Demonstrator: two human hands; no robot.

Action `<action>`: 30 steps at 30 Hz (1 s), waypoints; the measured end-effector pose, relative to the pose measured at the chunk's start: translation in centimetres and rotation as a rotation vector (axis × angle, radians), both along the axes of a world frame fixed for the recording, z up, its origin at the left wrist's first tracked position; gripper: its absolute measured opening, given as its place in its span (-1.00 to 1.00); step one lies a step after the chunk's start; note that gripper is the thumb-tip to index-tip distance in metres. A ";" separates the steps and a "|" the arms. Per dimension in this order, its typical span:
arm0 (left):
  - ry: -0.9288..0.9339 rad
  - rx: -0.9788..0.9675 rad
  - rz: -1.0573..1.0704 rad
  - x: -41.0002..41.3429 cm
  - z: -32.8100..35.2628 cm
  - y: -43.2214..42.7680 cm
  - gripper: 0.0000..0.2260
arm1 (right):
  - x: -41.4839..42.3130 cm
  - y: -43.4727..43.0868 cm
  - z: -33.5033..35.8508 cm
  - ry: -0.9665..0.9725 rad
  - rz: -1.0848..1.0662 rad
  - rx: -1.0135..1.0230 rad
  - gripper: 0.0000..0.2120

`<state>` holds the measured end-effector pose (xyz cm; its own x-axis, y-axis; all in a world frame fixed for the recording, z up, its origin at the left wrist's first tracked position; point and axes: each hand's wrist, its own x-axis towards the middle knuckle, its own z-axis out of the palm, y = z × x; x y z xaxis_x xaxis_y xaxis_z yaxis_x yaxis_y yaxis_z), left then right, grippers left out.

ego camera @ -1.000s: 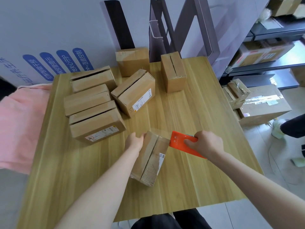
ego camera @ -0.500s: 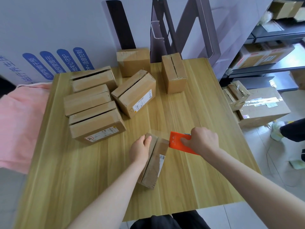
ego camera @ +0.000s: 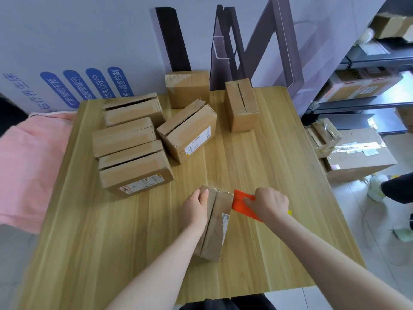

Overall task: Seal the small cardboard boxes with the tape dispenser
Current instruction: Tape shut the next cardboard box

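Box (ego camera: 215,222) lies lengthwise on the near middle of the table (ego camera: 279,166), its top seam running away from the person. The left hand (ego camera: 195,206) clasps its left side, with a digit on the top flap. Clear tape (ego camera: 212,187) crosses the box's far end. At its far right corner sits the orange dispenser (ego camera: 239,200), touching the cardboard and clenched in the right hand (ego camera: 269,203). A white barcode label (ego camera: 225,221) on the box's right face is too small to read. Left of the box and farther back, three boxes (ego camera: 124,136) lie side by side; the nearest has a label with a red mark and scrawl, illegible. Beyond the box a tilted box (ego camera: 190,130) shows a printed barcode label, also unreadable. Farther still stand an upright box (ego camera: 242,106) and a far box (ego camera: 187,88). Behind these a white panel (ego camera: 67,41) carries blue pills of white Chinese writing, one reading "PP+语音控制". Pink cloth (ego camera: 29,166) hangs far left of the box.
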<state>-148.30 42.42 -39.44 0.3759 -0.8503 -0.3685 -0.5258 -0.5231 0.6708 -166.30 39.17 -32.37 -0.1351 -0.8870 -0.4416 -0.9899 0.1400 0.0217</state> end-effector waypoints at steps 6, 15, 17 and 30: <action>0.487 -0.027 0.529 -4.5 0.6 0.3 -0.70 | -2.8 -0.1 2.6 -0.279 -0.400 -0.201 -0.47; 0.610 -0.067 0.699 -5.6 0.7 0.8 -0.72 | -0.4 4.1 3.6 -0.979 -0.928 -0.292 -0.51; 0.448 -0.113 0.564 -4.6 1.0 1.5 -0.76 | 0.1 4.7 3.3 -0.996 -0.936 -0.284 -0.51; -0.394 -0.252 -0.546 -1.4 2.3 0.8 -0.51 | 0.3 4.4 3.4 -1.009 -0.946 -0.291 -0.50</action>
<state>-149.67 43.22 -37.14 -0.0623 -0.9962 -0.0604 -0.8961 0.0292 0.4430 -165.96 43.52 -28.97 -0.4621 -0.7156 -0.5238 -0.0935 0.6267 -0.7737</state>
